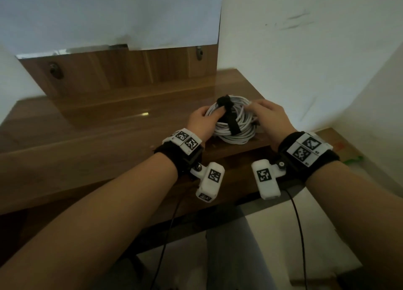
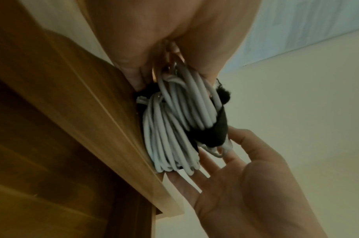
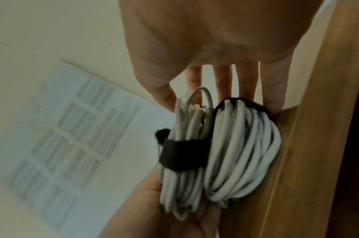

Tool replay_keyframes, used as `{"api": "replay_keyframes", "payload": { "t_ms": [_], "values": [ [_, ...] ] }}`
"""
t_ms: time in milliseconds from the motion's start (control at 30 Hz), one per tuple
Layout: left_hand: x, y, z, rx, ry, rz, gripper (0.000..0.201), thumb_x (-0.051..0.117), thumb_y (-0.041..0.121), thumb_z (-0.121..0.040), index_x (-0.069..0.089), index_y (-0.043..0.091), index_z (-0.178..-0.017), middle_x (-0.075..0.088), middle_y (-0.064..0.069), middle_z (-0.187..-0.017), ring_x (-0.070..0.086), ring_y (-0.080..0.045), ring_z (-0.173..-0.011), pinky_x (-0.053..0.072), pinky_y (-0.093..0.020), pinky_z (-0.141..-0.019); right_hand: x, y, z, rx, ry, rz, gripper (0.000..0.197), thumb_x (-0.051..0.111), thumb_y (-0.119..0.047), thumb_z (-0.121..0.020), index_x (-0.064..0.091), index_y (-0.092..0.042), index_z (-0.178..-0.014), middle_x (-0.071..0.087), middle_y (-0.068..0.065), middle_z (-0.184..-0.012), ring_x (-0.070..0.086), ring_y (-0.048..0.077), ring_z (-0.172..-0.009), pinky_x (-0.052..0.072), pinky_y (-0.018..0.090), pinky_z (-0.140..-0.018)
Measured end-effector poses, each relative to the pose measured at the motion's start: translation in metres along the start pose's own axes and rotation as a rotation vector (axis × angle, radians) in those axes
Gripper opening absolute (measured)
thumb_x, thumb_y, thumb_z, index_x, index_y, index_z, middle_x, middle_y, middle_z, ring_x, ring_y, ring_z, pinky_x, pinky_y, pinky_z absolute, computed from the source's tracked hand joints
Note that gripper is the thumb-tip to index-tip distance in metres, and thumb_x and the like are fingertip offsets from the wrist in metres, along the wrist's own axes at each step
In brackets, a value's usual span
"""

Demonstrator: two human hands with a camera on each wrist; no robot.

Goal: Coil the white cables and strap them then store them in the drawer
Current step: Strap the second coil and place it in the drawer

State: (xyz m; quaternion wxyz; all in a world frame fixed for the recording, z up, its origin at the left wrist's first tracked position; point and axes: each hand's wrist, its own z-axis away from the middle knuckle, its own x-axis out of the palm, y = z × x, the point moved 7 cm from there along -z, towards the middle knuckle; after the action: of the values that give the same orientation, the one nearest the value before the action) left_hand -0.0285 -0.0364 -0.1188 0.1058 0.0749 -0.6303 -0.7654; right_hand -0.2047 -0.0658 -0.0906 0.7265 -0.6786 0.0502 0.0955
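Observation:
Two coils of white cable point(image 1: 236, 127) lie stacked on the wooden desk point(image 1: 87, 137) near its front right corner. Each coil is bound by a black strap point(image 1: 231, 120). My left hand point(image 1: 207, 117) grips the stack's left side, fingers curled into its middle. My right hand point(image 1: 259, 110) rests against the right side with straight, spread fingers. The left wrist view shows the coils point(image 2: 170, 128) against the desk edge point(image 2: 93, 112), with my right hand's fingers point(image 2: 241, 140) touching a strap point(image 2: 211, 133). In the right wrist view both coils point(image 3: 241, 153) and a strap point(image 3: 182, 154) hang below my fingers point(image 3: 221, 80).
A wooden back panel point(image 1: 109, 71) rises behind the desk, with a white sheet point(image 1: 109, 16) above it. A white wall point(image 1: 305, 60) closes in on the right. Pale floor point(image 1: 294, 224) and a green object point(image 1: 353, 159) lie below the desk's right end.

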Motion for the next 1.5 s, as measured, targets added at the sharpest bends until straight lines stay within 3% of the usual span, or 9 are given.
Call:
{"api": "replay_keyframes", "payload": {
  "t_ms": [133,267,467,633,833,1033,1133,1333,1500],
  "values": [
    [-0.006,0.002,0.01,-0.011,-0.015,-0.003,0.02,0.068,0.027,-0.091,0.066,0.018,-0.109,0.072,-0.003,-0.102,0.068,-0.017,-0.093,0.055,-0.028,-0.075,0.0,-0.001,0.012,0.004,-0.051,-0.063,0.016,0.068,-0.022,-0.09,0.073,-0.014,-0.102,0.074,0.0,-0.09,0.071,0.014,-0.084,0.056,0.028,-0.066],
    [-0.013,0.001,0.028,-0.001,-0.026,-0.003,0.023,0.069,0.028,-0.091,0.066,0.017,-0.111,0.072,0.001,-0.095,0.069,-0.009,-0.081,0.052,-0.02,-0.061,0.002,0.009,0.03,0.03,-0.077,-0.134,0.015,0.071,-0.022,-0.09,0.074,-0.018,-0.103,0.075,0.003,-0.094,0.074,0.018,-0.087,0.061,0.037,-0.072],
    [-0.022,-0.006,0.056,0.041,-0.056,-0.014,0.015,0.069,0.024,-0.091,0.067,0.022,-0.106,0.073,0.004,-0.093,0.07,-0.003,-0.074,0.051,-0.016,-0.058,0.001,0.028,0.062,0.044,-0.138,-0.212,0.015,0.072,-0.023,-0.089,0.075,-0.022,-0.104,0.075,0.002,-0.098,0.072,0.018,-0.091,0.06,0.037,-0.077],
    [-0.028,-0.013,0.079,0.088,-0.024,-0.009,0.021,0.07,0.024,-0.091,0.067,0.021,-0.111,0.073,0.003,-0.098,0.07,-0.005,-0.082,0.051,-0.016,-0.062,0.005,0.034,0.081,0.023,-0.172,-0.275,0.018,0.07,-0.018,-0.09,0.073,-0.016,-0.108,0.076,0.001,-0.095,0.074,0.017,-0.092,0.059,0.034,-0.075],
    [-0.036,-0.025,0.098,0.139,0.035,0.034,0.031,0.074,0.02,-0.086,0.068,0.016,-0.117,0.075,0.001,-0.102,0.072,-0.006,-0.086,0.055,-0.018,-0.069,0.011,0.043,0.1,0.0,-0.159,-0.303,0.019,0.069,-0.012,-0.09,0.072,-0.013,-0.108,0.075,0.001,-0.091,0.072,0.019,-0.09,0.058,0.042,-0.085],
    [-0.048,-0.041,0.112,0.118,0.079,0.043,0.023,0.075,0.018,-0.085,0.07,0.025,-0.106,0.075,0.006,-0.098,0.072,-0.004,-0.086,0.056,-0.017,-0.069,0.02,0.057,0.123,0.002,-0.14,-0.303,0.018,0.071,-0.011,-0.089,0.074,-0.012,-0.107,0.075,0.009,-0.101,0.072,0.026,-0.098,0.057,0.052,-0.091],
    [-0.058,-0.061,0.121,0.049,0.111,0.017,0.023,0.075,0.02,-0.086,0.07,0.025,-0.107,0.074,0.007,-0.099,0.071,-0.004,-0.088,0.055,-0.02,-0.07,0.026,0.07,0.129,0.042,-0.154,-0.268,0.024,0.073,-0.012,-0.088,0.073,-0.01,-0.112,0.075,0.009,-0.105,0.072,0.026,-0.101,0.056,0.056,-0.093],
    [-0.074,-0.086,0.127,-0.128,0.109,-0.051,0.025,0.071,0.024,-0.089,0.069,0.02,-0.114,0.074,0.002,-0.104,0.07,-0.012,-0.093,0.055,-0.027,-0.076,0.047,0.073,0.125,0.127,-0.282,-0.085,0.016,0.074,-0.018,-0.088,0.072,-0.016,-0.105,0.074,0.009,-0.102,0.072,0.029,-0.101,0.055,0.058,-0.093],
    [-0.081,-0.093,0.124,-0.267,0.075,-0.123,0.036,0.07,0.028,-0.091,0.063,0.013,-0.123,0.072,-0.005,-0.108,0.069,-0.022,-0.098,0.056,-0.042,-0.091,0.061,0.078,0.123,0.204,-0.376,0.031,0.023,0.071,-0.022,-0.092,0.068,-0.016,-0.114,0.072,0.005,-0.107,0.071,0.024,-0.102,0.058,0.05,-0.092]
  ]
}}
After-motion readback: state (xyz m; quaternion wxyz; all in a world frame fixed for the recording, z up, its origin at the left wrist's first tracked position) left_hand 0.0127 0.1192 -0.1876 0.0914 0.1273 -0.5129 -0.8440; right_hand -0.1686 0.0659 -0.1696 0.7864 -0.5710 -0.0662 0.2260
